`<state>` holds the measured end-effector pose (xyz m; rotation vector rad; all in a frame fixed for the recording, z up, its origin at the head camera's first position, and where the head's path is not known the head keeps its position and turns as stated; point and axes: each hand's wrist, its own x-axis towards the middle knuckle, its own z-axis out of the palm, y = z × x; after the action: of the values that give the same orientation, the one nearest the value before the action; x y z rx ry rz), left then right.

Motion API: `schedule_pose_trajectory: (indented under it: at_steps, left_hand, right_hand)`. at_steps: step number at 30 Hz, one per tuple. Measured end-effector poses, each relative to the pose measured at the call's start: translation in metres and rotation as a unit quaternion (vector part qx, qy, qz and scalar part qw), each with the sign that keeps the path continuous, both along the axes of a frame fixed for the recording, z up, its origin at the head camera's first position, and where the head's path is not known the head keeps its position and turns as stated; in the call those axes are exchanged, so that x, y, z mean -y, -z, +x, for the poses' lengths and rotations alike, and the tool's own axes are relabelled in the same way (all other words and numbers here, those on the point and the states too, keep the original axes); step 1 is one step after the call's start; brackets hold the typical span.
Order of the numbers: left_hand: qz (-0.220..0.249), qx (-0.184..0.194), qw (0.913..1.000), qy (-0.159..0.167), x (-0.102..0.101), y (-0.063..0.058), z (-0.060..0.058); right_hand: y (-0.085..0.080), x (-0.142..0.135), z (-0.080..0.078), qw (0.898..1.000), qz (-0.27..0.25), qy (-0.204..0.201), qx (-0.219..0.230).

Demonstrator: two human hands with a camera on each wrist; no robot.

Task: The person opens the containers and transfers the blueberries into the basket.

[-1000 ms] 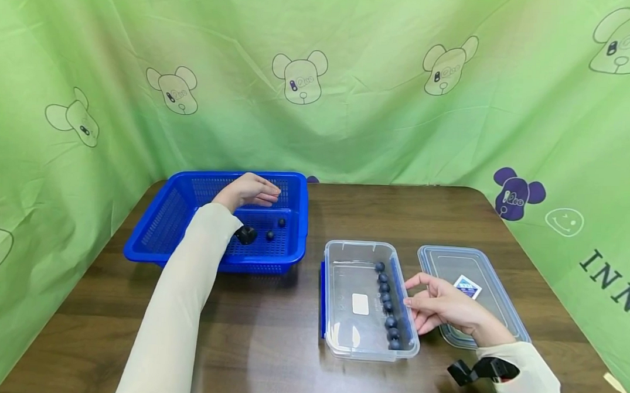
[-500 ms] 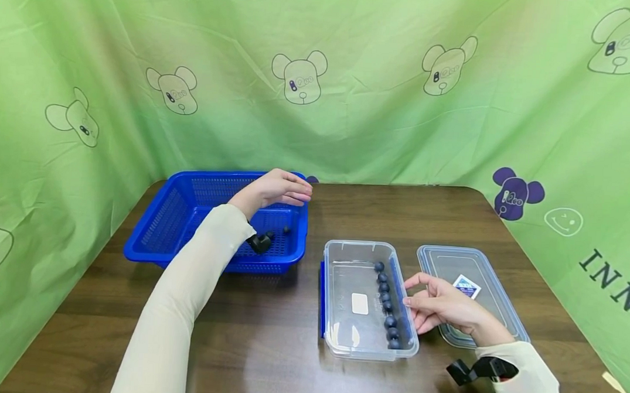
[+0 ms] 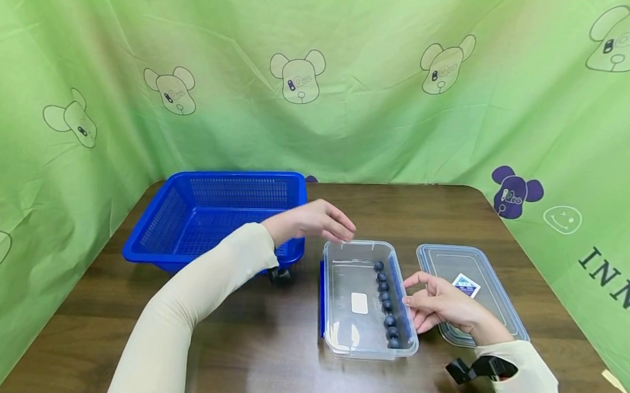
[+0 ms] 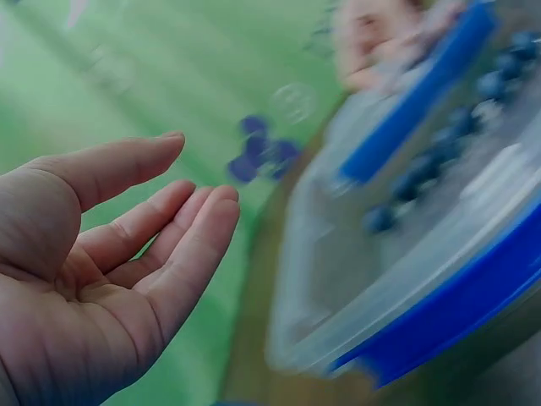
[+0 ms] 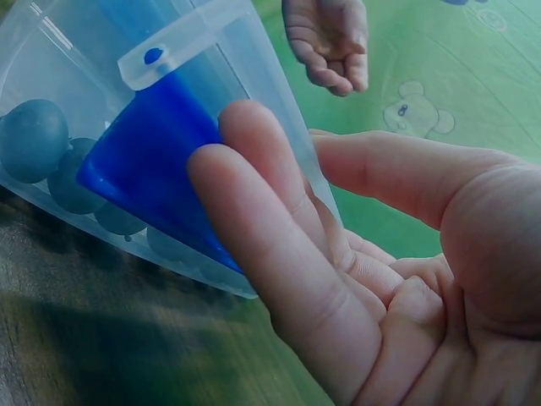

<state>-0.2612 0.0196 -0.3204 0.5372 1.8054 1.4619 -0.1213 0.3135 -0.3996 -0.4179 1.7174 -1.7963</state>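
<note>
My left hand (image 3: 324,220) is over the far left corner of a clear plastic box (image 3: 341,326), fingers loosely bent. The left wrist view shows its thumb and fingertips apart, with nothing between them. A row of blueberries (image 3: 386,305) lies inside the box along its right wall. My right hand (image 3: 442,304) rests its fingertips against the outside of that wall. In the right wrist view two fingers (image 5: 262,220) lie over the box's blue latch (image 5: 156,161), with the thumb near the box edge.
A blue perforated basket (image 3: 158,225) stands at the back left, its near right part hidden by my left sleeve. A clear lid (image 3: 480,274) with a label lies right of the box, partly under my right hand. Green printed cloth (image 3: 349,133) hangs behind the wooden table (image 3: 266,347).
My left hand has moved right and nearer, from over the blue basket to the box's far left corner. The right hand and the box have stayed in place.
</note>
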Motion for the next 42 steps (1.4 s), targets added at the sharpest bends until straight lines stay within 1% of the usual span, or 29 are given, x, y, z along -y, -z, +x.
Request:
schedule_pose_trajectory:
  at_steps: [3,6,8,13,17,23,29,32,38,42]
  left_hand:
    - [-0.018,0.002,0.9989,0.043,-0.012,0.010,0.016]
    - [-0.032,0.003,0.9966,0.076,-0.023,0.017,0.031]
    - [-0.036,0.014,0.9949,0.094,-0.030,0.020,0.040]
    - [-0.063,0.034,0.9882,0.136,-0.043,0.032,0.060]
    - [-0.082,0.034,0.9837,0.156,-0.053,0.044,0.073]
    - [-0.103,0.033,0.9806,0.163,-0.066,0.056,0.082]
    - [-0.124,0.066,0.9769,0.160,-0.075,0.068,0.089]
    - [-0.143,0.070,0.9725,0.170,-0.079,0.070,0.093]
    - [-0.161,0.047,0.9689,0.182,-0.084,0.069,0.098]
    - [-0.169,0.045,0.9656,0.192,-0.086,0.070,0.101]
  right_hand:
    - [-0.001,0.000,0.000,1.000,0.000,0.000,0.001]
    - [-0.001,0.001,-0.001,1.000,0.001,-0.001,0.002]
    - [-0.001,0.001,-0.001,1.000,0.003,-0.001,0.002]
    - [-0.001,0.001,-0.001,1.000,0.005,0.000,0.002]
    - [-0.001,0.001,-0.001,1.000,0.002,-0.002,0.002]
    - [-0.001,0.000,-0.001,1.000,0.002,-0.005,0.004]
    - [0.000,0.000,-0.001,1.000,-0.001,-0.008,0.003]
    - [0.000,-0.001,-0.002,1.000,-0.002,-0.011,0.002]
    - [0.000,-0.002,-0.002,1.000,-0.005,-0.013,0.004]
    - [0.001,-0.001,-0.002,1.000,-0.007,-0.013,0.003]
